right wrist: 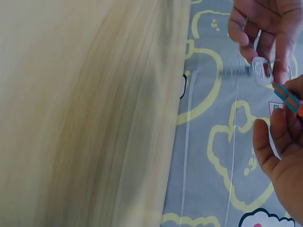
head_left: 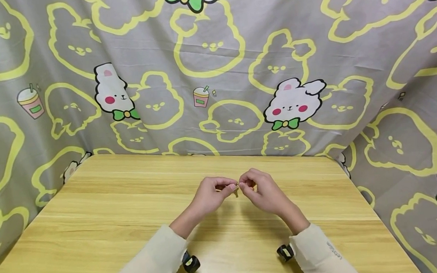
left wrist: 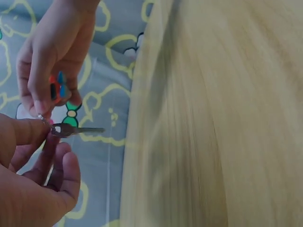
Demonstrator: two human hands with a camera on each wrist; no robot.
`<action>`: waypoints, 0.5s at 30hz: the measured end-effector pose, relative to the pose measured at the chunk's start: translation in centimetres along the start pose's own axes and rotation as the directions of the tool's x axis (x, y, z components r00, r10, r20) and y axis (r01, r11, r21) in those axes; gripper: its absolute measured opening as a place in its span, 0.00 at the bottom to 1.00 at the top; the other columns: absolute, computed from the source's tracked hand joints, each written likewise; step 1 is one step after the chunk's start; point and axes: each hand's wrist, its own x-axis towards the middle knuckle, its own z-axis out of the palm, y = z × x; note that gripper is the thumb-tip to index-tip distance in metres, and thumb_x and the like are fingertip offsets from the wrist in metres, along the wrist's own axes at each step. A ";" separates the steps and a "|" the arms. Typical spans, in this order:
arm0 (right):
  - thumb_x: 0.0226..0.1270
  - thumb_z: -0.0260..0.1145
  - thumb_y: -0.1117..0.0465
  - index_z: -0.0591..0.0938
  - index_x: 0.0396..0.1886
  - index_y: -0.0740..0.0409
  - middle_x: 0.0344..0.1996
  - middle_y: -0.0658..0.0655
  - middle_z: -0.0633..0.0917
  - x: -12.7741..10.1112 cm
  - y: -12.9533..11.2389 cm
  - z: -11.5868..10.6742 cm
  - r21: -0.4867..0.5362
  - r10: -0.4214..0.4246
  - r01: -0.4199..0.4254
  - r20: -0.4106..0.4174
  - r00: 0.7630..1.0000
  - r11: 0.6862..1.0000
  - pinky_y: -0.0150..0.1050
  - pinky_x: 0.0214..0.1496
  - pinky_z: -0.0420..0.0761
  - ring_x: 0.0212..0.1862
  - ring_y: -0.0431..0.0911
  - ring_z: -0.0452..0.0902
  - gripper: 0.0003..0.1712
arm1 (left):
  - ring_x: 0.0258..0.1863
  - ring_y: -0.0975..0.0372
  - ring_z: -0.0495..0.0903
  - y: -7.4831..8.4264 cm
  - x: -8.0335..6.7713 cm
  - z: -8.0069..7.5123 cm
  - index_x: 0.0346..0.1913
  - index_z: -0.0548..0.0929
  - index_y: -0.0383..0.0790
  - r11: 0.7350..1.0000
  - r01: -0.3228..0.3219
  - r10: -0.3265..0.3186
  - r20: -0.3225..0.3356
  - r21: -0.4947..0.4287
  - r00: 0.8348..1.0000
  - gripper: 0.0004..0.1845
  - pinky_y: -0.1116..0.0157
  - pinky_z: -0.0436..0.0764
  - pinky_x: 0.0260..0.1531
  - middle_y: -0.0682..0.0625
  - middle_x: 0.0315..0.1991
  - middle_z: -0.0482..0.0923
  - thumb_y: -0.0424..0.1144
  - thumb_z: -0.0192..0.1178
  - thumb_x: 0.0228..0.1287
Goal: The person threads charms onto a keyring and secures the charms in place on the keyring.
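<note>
Over the table, my left hand and right hand meet fingertip to fingertip around a small keychain. In the left wrist view a metal key sticks out sideways at the left fingertips, its head on a thin ring. My left thumb and fingers pinch the ring, seen in the right wrist view beside the blurred key. My right hand holds a small orange and blue charm, with its thumb tip at the short chain. Fingers partly hide the charm and the ring.
A wood-grain table spreads beneath both hands. Behind it and at the sides hangs a grey curtain with yellow cartoon outlines. Black wrist devices show below the beige sleeves.
</note>
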 end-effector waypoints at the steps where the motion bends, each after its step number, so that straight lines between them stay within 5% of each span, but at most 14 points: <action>1: 0.75 0.64 0.64 0.83 0.37 0.53 0.31 0.45 0.78 0.0 -0.1 0.0 0.003 0.010 -0.010 -0.012 1.000 1.000 0.44 0.38 0.82 0.34 0.40 0.74 0.05 | 0.39 0.62 0.83 0.0 0.0 0.1 0.49 0.91 0.42 1.000 -0.021 0.021 -0.012 0.016 1.000 0.09 0.66 0.82 0.34 0.52 0.43 0.89 0.39 0.63 0.75; 6: 0.75 0.64 0.65 0.83 0.36 0.53 0.29 0.45 0.76 0.2 -0.4 0.2 0.000 0.042 -0.042 -0.073 0.996 0.999 0.40 0.36 0.79 0.33 0.41 0.72 0.05 | 0.37 0.65 0.84 0.3 0.0 0.5 0.45 0.91 0.46 0.981 -0.130 0.143 -0.080 0.145 0.987 0.08 0.62 0.85 0.38 0.56 0.40 0.88 0.43 0.65 0.73; 11: 0.74 0.65 0.64 0.83 0.36 0.53 0.29 0.45 0.76 0.2 -0.7 0.2 -0.009 0.041 -0.042 -0.101 0.994 0.999 0.36 0.35 0.77 0.32 0.41 0.72 0.05 | 0.37 0.64 0.81 0.5 -0.2 0.7 0.41 0.91 0.43 0.920 -0.231 0.282 -0.126 0.318 0.951 0.05 0.56 0.84 0.40 0.55 0.37 0.87 0.39 0.66 0.71; 15: 0.74 0.65 0.64 0.83 0.36 0.52 0.29 0.45 0.76 0.1 -0.7 0.2 -0.006 0.045 -0.046 -0.089 0.995 0.999 0.36 0.36 0.78 0.33 0.41 0.72 0.05 | 0.36 0.64 0.78 0.7 -0.4 0.6 0.39 0.89 0.43 0.894 -0.260 0.328 -0.136 0.364 0.935 0.03 0.60 0.81 0.38 0.56 0.36 0.86 0.36 0.67 0.70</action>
